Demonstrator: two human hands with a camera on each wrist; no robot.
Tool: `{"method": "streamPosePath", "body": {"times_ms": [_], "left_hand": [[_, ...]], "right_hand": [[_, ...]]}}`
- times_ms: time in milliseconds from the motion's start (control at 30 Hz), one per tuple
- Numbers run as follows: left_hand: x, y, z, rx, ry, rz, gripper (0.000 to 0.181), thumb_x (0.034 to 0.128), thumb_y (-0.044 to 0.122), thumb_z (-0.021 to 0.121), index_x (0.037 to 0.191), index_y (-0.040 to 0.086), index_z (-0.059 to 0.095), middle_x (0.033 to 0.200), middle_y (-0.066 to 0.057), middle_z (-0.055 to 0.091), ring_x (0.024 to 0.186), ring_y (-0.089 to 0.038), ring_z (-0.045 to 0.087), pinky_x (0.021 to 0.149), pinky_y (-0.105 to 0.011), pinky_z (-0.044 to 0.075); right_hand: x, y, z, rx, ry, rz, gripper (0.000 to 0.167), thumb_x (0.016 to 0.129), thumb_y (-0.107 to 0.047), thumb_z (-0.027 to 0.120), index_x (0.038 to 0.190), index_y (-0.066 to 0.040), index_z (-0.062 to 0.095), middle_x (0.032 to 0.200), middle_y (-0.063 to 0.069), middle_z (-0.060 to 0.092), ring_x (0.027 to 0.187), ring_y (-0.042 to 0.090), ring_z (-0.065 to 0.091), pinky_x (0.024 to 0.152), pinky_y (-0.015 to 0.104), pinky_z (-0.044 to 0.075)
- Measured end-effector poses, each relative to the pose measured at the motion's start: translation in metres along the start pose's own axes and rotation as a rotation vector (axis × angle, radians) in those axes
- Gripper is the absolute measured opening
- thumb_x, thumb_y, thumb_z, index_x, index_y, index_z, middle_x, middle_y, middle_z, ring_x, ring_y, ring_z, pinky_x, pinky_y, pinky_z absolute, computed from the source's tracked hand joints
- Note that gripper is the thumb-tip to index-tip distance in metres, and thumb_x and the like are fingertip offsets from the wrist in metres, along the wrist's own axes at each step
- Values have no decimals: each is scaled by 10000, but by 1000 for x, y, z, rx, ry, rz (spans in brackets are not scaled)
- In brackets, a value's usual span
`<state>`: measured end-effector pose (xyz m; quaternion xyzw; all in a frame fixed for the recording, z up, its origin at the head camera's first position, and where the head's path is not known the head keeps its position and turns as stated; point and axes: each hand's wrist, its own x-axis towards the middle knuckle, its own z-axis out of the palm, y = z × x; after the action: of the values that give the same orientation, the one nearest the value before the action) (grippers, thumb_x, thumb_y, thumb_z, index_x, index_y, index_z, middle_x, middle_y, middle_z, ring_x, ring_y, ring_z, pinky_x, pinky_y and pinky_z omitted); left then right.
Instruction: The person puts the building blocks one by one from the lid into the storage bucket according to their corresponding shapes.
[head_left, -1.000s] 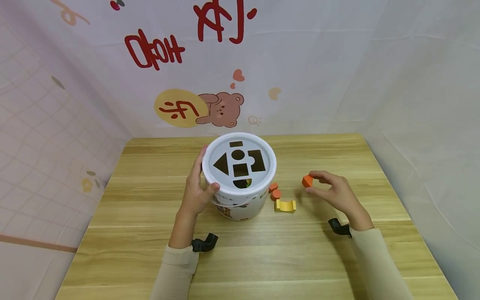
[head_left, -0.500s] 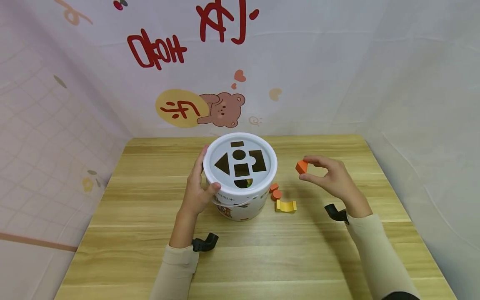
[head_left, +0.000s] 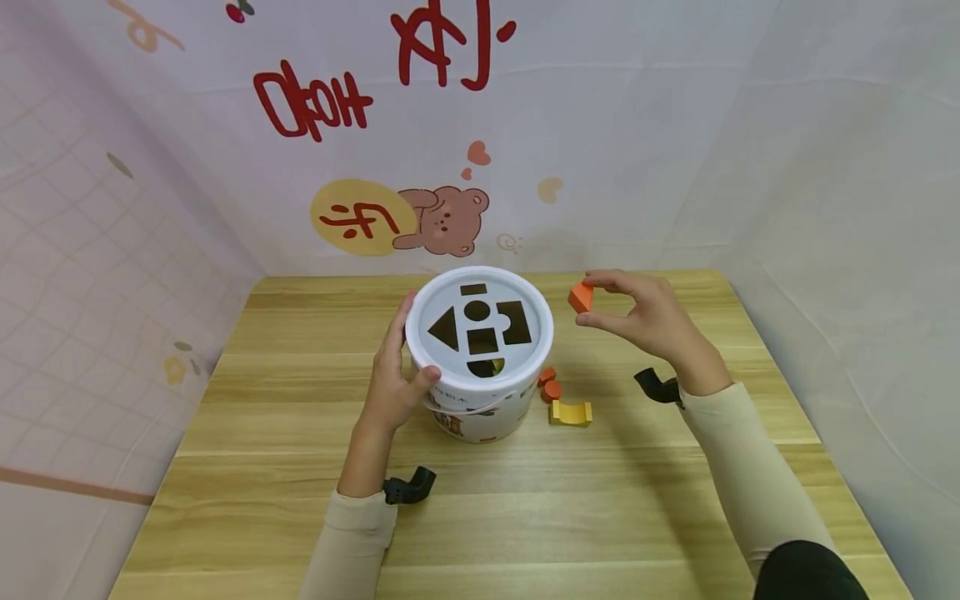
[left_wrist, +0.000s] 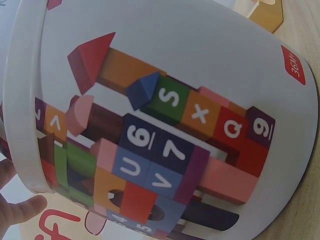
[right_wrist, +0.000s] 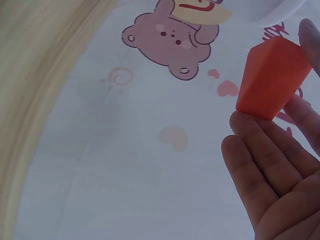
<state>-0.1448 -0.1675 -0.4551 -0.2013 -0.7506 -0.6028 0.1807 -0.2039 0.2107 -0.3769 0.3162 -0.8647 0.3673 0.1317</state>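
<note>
Downward head view, close wrist views, head and left wrist sharing bucket

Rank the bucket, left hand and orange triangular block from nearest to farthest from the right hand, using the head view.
1. Orange triangular block: pinched in the right hand.
2. Bucket: standing to that hand's left.
3. Left hand: against the bucket's left side.

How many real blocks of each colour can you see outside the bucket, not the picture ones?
Orange: 3 (the held block, the round block and the small block)
Yellow: 1 (the curved block)
Total: 4
</note>
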Motion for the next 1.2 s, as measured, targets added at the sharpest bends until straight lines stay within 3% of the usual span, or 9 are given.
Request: {"method": "streamPosePath", "body": {"times_ms": [100,367,733,933,1200], "left_hand": [[0,-1,0,2,-3,-2,1177,817,885,610,1677,145,299,1696,-65,356,1536,-268,365,1216,-638,264],[0,1,0,4,1,7,1177,815,890,607,1678,151,298,1691,-93,362,1532,-272,372,1216,-631,270],[1,0,-1,3,-3,11,1169,817,889,604,1682,168,290,1694,-32,361,1532,-272,372,1218,-623,270],[0,0,-2,8,-15,-6,1183,818,887,604,1682,147,280,1691,7,364,1523,-251,386,1217,-618,277],[-1,-1,-2,8,-29,-18,1139,833,885,585,1694,215,257,1687,49,367,1516,-223,400,1210,-607,291]], "right_hand": [[10,-6,0,4,10,-45,538,755,-69,961,1249,-42,750,1276,122,741,1188,309,693,1033,313,517],[38,-26,4,44,29,-108,532,749,-57,963,1236,-32,751,1273,114,742,1196,303,694,1043,362,526],[72,-57,27,170,-13,-189,491,778,-81,952,1222,-26,750,1267,94,742,1265,273,661,1058,415,531],[80,-71,43,226,-61,-216,453,806,-106,938,1208,-30,743,1228,79,744,1250,282,664,1050,396,537],[82,-86,66,283,-150,-237,388,837,-122,917,1149,-43,700,1137,44,718,1190,231,677,1079,372,513]]}}
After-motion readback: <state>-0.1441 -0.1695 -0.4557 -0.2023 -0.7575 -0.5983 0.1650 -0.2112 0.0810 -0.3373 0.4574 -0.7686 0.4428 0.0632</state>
